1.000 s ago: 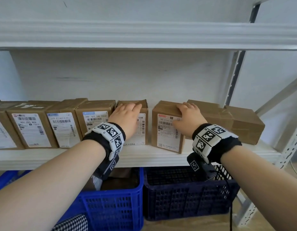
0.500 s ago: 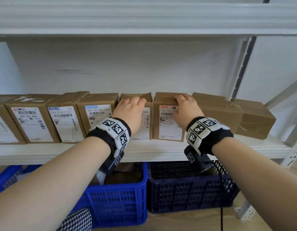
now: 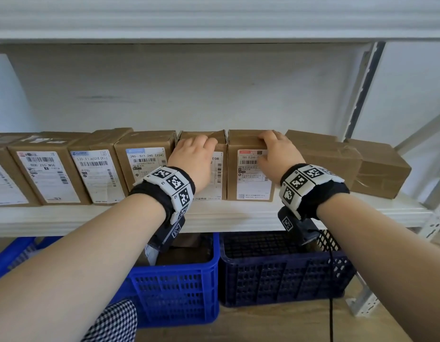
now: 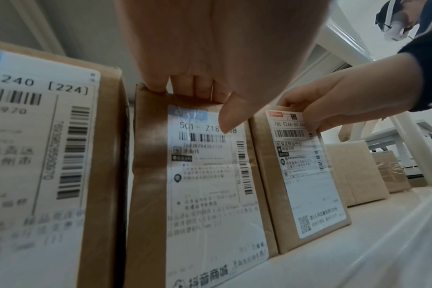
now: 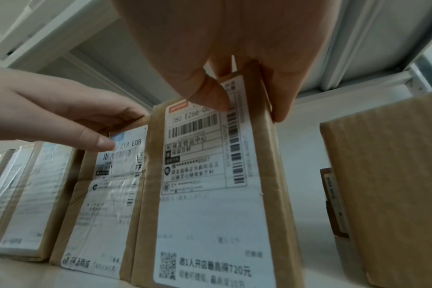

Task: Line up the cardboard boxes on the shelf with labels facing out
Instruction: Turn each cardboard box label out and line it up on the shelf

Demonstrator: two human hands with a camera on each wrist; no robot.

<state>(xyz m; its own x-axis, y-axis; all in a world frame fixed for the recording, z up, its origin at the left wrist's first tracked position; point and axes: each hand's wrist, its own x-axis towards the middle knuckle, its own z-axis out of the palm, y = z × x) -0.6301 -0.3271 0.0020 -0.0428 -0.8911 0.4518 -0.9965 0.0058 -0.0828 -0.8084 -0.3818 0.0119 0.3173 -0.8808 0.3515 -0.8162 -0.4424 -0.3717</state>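
Two hands squaring up boxes in a half-finished row on the shelf.

Mid-frame in the head view, the left hand [image 3: 193, 159] grips the top edge of the fifth box [image 3: 215, 169], thumb on its label, while the right hand [image 3: 278, 154] grips the sixth box [image 3: 248, 169] just beside it. Six boxes stand on the shelf [image 3: 238, 213] with labels out. At right of the frame two brown boxes [image 3: 349, 166] lie at an angle showing plain sides; those seemingly remain to be turned and lined up.

White wall [image 3: 214, 90] behind; grey slotted steel upright [image 3: 362, 95] at right; wood-look floor [image 3: 275, 324] (two blue crates [image 3: 179, 292] below).
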